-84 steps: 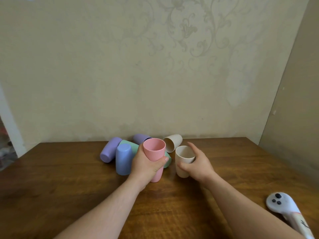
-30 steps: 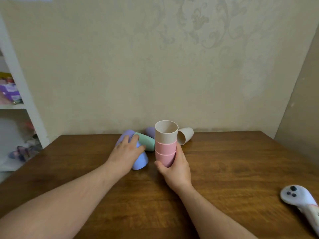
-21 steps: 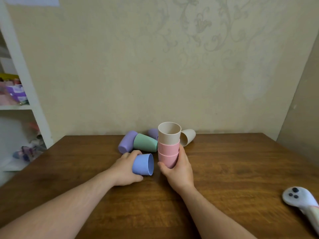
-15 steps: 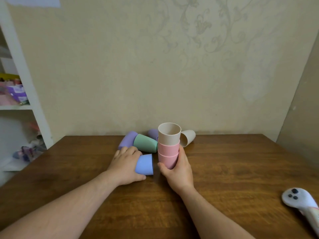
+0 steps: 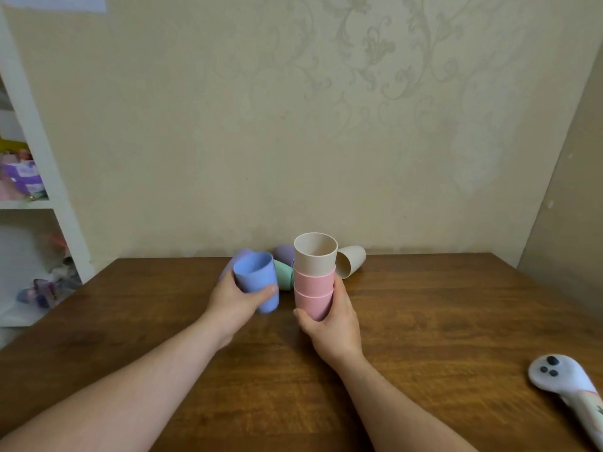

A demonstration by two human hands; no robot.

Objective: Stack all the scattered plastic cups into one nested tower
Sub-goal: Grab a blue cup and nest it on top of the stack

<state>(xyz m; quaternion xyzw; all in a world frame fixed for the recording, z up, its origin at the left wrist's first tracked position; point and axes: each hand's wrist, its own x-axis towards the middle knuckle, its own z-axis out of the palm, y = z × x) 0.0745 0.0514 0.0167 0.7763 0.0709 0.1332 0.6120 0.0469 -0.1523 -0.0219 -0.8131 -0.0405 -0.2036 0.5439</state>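
My right hand [image 5: 331, 324] grips a nested stack [image 5: 314, 282] of two pink cups with a beige cup on top, standing upright on the wooden table [image 5: 424, 321]. My left hand [image 5: 233, 300] holds a blue cup [image 5: 256, 277] mouth up, just left of the stack and slightly tilted. Behind them lie a green cup [image 5: 284, 278], a purple cup [image 5: 284, 252], another purple cup [image 5: 234, 261] mostly hidden by the blue one, and a beige cup [image 5: 349, 261] on its side.
A white handle-shaped object with black dots [image 5: 567, 383] lies at the table's front right. A white shelf unit [image 5: 39, 177] with small items stands to the left. A wall runs along the table's far edge.
My left hand took the blue cup from lying on its side on the table and turned it mouth up, lifting it beside the stack. My right hand keeps holding the stack.
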